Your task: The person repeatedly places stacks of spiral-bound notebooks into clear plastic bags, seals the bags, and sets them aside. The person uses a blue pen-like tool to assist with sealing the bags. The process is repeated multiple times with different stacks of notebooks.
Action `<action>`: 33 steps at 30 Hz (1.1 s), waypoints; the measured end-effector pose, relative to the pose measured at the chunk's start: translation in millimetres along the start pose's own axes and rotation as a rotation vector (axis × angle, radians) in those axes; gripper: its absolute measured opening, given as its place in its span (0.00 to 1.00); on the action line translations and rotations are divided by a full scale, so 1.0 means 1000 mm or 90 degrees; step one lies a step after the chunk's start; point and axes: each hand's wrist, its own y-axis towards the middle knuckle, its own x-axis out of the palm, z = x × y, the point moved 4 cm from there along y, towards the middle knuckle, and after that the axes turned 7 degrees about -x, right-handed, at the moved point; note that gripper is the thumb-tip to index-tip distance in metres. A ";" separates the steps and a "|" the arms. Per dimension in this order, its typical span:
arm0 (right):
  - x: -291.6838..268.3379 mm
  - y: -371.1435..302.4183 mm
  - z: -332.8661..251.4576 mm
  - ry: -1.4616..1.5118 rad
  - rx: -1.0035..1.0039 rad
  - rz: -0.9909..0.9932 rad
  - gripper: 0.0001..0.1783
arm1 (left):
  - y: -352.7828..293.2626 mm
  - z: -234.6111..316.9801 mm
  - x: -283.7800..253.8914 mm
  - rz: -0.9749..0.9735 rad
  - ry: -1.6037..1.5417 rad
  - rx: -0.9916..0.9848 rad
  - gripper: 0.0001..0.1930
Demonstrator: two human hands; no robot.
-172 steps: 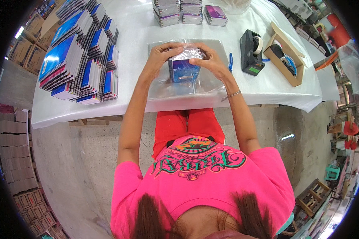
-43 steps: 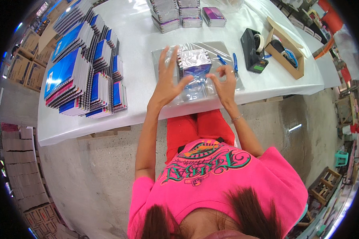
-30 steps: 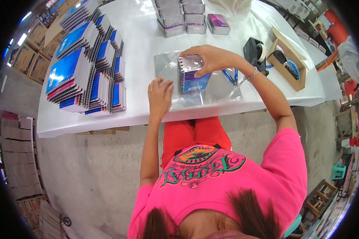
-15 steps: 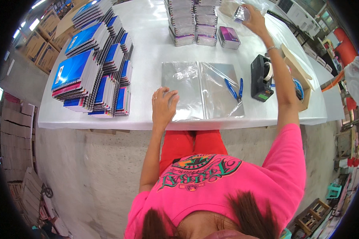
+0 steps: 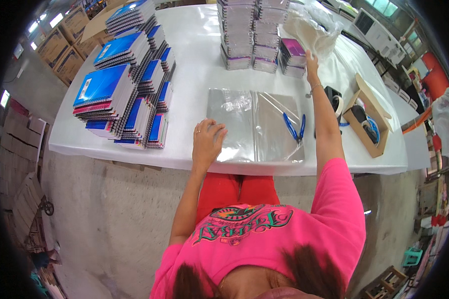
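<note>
1. At the clear plastic sheets' left edge, the left hand (image 5: 207, 143): fingers loosely bent.
2. Just beside the purple notebooks (image 5: 293, 48), the right hand (image 5: 312, 67); cannot tell its fingers' hold.
3. Blue pliers (image 5: 302, 127) on the plastic sheets (image 5: 232, 127).
4. Blue notebooks (image 5: 104, 83), stacked, desk's left.

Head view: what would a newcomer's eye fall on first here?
First, the bright pink shirt at bottom centre and the blue-covered spiral notebooks stacked at left on the white table. Next, the tall wrapped stacks at top centre, with the right hand beside the shorter purple-topped stack. Nearer, a blue-handled tool lies on clear plastic.
</note>
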 end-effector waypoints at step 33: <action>0.234 -0.347 -0.415 0.599 0.486 -0.804 0.62 | -0.015 -0.015 -0.033 0.156 -0.287 -0.084 0.11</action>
